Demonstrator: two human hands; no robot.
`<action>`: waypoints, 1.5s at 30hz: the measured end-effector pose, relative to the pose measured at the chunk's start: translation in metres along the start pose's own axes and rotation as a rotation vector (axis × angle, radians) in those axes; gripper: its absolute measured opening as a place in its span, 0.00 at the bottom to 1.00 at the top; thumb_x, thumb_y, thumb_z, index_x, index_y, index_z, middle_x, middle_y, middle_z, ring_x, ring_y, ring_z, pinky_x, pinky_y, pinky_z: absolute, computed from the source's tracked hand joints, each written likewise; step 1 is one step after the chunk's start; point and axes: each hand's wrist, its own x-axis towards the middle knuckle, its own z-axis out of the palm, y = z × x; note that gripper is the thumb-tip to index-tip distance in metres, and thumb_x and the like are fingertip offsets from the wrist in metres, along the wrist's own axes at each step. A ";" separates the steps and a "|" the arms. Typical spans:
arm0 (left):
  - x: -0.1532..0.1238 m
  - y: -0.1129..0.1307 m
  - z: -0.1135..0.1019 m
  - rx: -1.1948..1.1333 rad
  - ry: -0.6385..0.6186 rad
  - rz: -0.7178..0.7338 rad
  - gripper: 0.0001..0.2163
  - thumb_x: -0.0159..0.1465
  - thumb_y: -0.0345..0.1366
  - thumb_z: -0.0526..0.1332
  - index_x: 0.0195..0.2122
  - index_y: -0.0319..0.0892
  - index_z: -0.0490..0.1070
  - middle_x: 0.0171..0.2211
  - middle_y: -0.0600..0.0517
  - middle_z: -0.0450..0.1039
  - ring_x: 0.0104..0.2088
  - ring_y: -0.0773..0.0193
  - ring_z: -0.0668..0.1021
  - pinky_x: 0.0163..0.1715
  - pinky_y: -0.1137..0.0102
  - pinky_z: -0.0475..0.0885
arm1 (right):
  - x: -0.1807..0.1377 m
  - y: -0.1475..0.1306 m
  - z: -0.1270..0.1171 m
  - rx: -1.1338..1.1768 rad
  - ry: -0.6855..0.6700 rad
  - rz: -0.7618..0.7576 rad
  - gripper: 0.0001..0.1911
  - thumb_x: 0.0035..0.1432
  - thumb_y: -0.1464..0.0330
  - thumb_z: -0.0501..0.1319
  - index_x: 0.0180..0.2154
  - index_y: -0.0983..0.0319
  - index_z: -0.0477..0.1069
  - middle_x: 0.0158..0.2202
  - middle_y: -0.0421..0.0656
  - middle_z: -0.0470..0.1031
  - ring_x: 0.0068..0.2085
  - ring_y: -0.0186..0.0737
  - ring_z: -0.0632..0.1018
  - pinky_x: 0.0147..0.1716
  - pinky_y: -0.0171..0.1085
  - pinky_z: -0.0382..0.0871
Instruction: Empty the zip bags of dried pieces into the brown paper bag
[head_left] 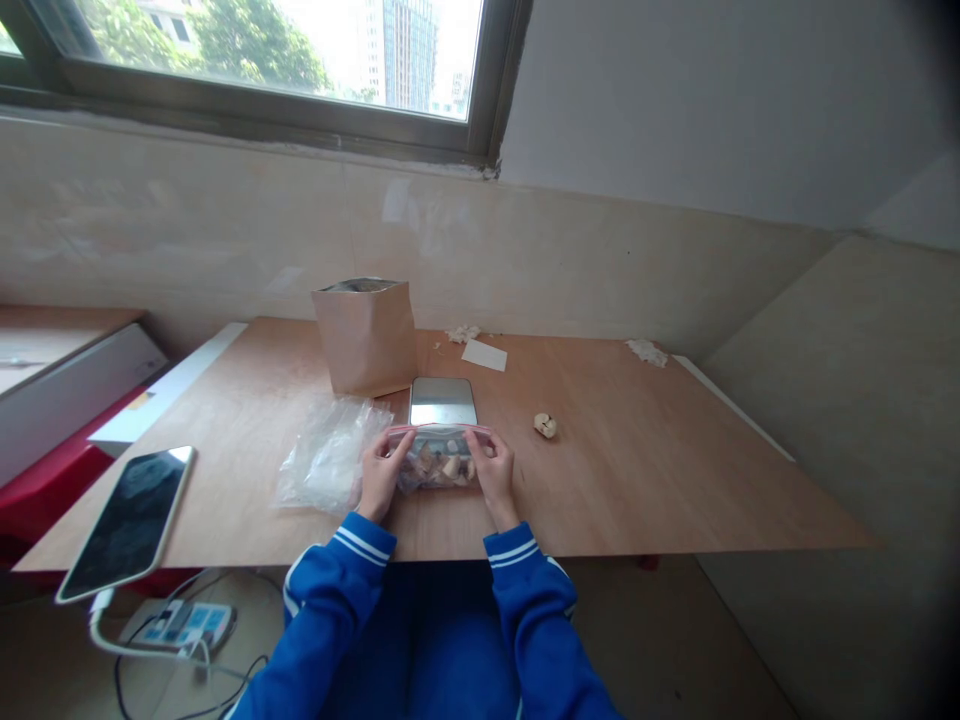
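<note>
A clear zip-lock bag (438,466) with a pinkish-red top strip lies at the table's front, holding several light-brown, lumpy pieces. My left hand (382,474) pinches the left end of its top strip, thumb towards the middle. At the right end, my right hand (494,474) grips the same strip between thumb and fingers. Just behind the bag sits a flat silver kitchen scale (442,400), its front edge hidden by the bag. Left of my left hand is a pile of clear plastic bags (330,455). One pale, lumpy piece (545,426) rests to the right.
An upright brown kraft paper bag (367,338) stands behind the plastic pile. A white card (484,355) and crumpled tissue (463,333) lie near the wall, with more tissue (646,352) at back right. A phone (129,522) on a white cable overhangs the front left edge.
</note>
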 end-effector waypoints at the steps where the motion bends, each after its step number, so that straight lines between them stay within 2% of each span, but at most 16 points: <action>1: 0.000 0.000 0.000 0.001 0.002 0.005 0.14 0.60 0.45 0.64 0.40 0.40 0.78 0.38 0.48 0.79 0.41 0.59 0.78 0.44 0.66 0.71 | 0.000 0.000 0.000 0.000 0.001 -0.001 0.15 0.56 0.57 0.63 0.36 0.63 0.76 0.36 0.46 0.81 0.37 0.42 0.80 0.38 0.39 0.75; 7: -0.001 -0.004 -0.001 -0.037 0.015 -0.023 0.15 0.59 0.46 0.65 0.39 0.39 0.78 0.37 0.47 0.79 0.40 0.59 0.79 0.40 0.67 0.73 | -0.003 -0.002 0.001 -0.010 0.009 -0.044 0.13 0.54 0.58 0.64 0.33 0.62 0.75 0.32 0.43 0.79 0.35 0.41 0.79 0.37 0.39 0.74; 11: -0.002 0.001 0.001 -0.021 0.017 -0.001 0.15 0.59 0.46 0.65 0.38 0.40 0.78 0.37 0.47 0.79 0.40 0.59 0.79 0.39 0.68 0.73 | -0.001 -0.004 0.001 -0.077 0.010 -0.070 0.13 0.57 0.59 0.61 0.34 0.62 0.74 0.34 0.44 0.79 0.36 0.42 0.79 0.39 0.41 0.73; 15: -0.004 0.006 0.003 -0.013 0.004 0.007 0.14 0.58 0.46 0.66 0.37 0.41 0.77 0.36 0.48 0.78 0.37 0.61 0.79 0.35 0.70 0.73 | -0.002 -0.024 0.000 -0.495 0.084 -0.307 0.16 0.59 0.61 0.60 0.47 0.61 0.73 0.49 0.49 0.76 0.51 0.48 0.74 0.52 0.48 0.64; 16: -0.005 0.006 0.003 -0.014 -0.004 0.005 0.14 0.58 0.46 0.66 0.38 0.41 0.77 0.36 0.48 0.78 0.36 0.61 0.79 0.34 0.70 0.73 | -0.002 -0.033 0.002 -0.616 0.062 -0.375 0.19 0.59 0.62 0.60 0.51 0.60 0.71 0.53 0.50 0.73 0.54 0.49 0.71 0.55 0.49 0.60; 18: -0.005 0.005 0.003 -0.022 -0.012 0.018 0.15 0.58 0.47 0.66 0.39 0.41 0.76 0.37 0.48 0.78 0.37 0.61 0.78 0.34 0.70 0.72 | -0.001 -0.050 0.008 -0.805 -0.084 -0.471 0.20 0.60 0.64 0.61 0.54 0.58 0.70 0.56 0.49 0.71 0.58 0.50 0.68 0.58 0.49 0.55; 20: -0.005 0.003 0.003 -0.033 -0.005 0.039 0.14 0.58 0.46 0.66 0.38 0.41 0.75 0.37 0.48 0.77 0.37 0.61 0.78 0.34 0.70 0.72 | 0.003 -0.065 0.018 -0.915 -0.300 -0.510 0.13 0.62 0.67 0.60 0.48 0.57 0.73 0.50 0.46 0.76 0.54 0.48 0.70 0.57 0.48 0.52; 22: -0.005 0.001 0.003 -0.040 0.010 0.056 0.13 0.57 0.45 0.66 0.36 0.41 0.74 0.35 0.49 0.76 0.36 0.62 0.77 0.34 0.70 0.72 | 0.009 -0.074 0.027 -0.975 -0.470 -0.510 0.06 0.64 0.69 0.59 0.39 0.58 0.76 0.40 0.43 0.80 0.47 0.45 0.74 0.55 0.47 0.52; 25: -0.004 -0.002 0.003 -0.048 0.018 0.073 0.11 0.57 0.44 0.66 0.31 0.42 0.73 0.32 0.51 0.76 0.35 0.62 0.77 0.35 0.69 0.72 | 0.018 -0.080 0.035 -1.042 -0.575 -0.508 0.07 0.64 0.70 0.60 0.34 0.59 0.76 0.34 0.43 0.81 0.38 0.42 0.76 0.47 0.43 0.55; 28: -0.004 -0.003 0.002 -0.060 0.002 0.074 0.10 0.57 0.44 0.66 0.30 0.42 0.74 0.32 0.51 0.76 0.36 0.61 0.77 0.37 0.67 0.72 | 0.022 -0.080 0.038 -1.098 -0.605 -0.539 0.06 0.63 0.71 0.60 0.36 0.59 0.76 0.35 0.44 0.81 0.37 0.43 0.75 0.42 0.41 0.55; 33: -0.005 0.000 0.003 -0.058 -0.020 0.063 0.10 0.57 0.43 0.66 0.31 0.41 0.75 0.32 0.50 0.77 0.36 0.60 0.77 0.37 0.67 0.71 | 0.017 -0.081 0.040 -1.169 -0.567 -0.544 0.11 0.60 0.78 0.57 0.33 0.60 0.76 0.33 0.46 0.80 0.38 0.44 0.74 0.42 0.40 0.55; 36: -0.005 0.002 0.003 -0.050 -0.028 0.087 0.09 0.57 0.43 0.66 0.31 0.42 0.75 0.33 0.50 0.76 0.37 0.60 0.77 0.38 0.68 0.71 | 0.016 -0.079 0.040 -1.184 -0.556 -0.545 0.12 0.59 0.79 0.56 0.33 0.60 0.76 0.32 0.46 0.79 0.39 0.44 0.73 0.42 0.40 0.55; 40: -0.004 0.001 0.001 -0.025 -0.010 0.110 0.09 0.58 0.43 0.66 0.32 0.42 0.75 0.32 0.51 0.76 0.37 0.61 0.76 0.40 0.68 0.70 | 0.018 -0.077 0.034 -1.133 -0.562 -0.536 0.10 0.63 0.73 0.57 0.34 0.59 0.76 0.33 0.44 0.79 0.38 0.43 0.73 0.41 0.40 0.55; 43: -0.004 0.000 0.000 -0.029 0.033 0.078 0.11 0.58 0.44 0.66 0.33 0.41 0.75 0.33 0.51 0.76 0.37 0.61 0.76 0.39 0.68 0.71 | 0.020 -0.076 0.027 -1.112 -0.561 -0.515 0.11 0.66 0.66 0.57 0.34 0.59 0.77 0.31 0.45 0.79 0.36 0.43 0.73 0.40 0.40 0.55; 45: -0.004 0.000 0.000 -0.044 0.040 0.043 0.12 0.58 0.45 0.66 0.34 0.41 0.75 0.35 0.50 0.76 0.37 0.61 0.77 0.36 0.69 0.71 | 0.020 -0.076 0.023 -1.127 -0.553 -0.510 0.12 0.66 0.64 0.57 0.34 0.59 0.77 0.30 0.45 0.78 0.34 0.42 0.73 0.40 0.40 0.55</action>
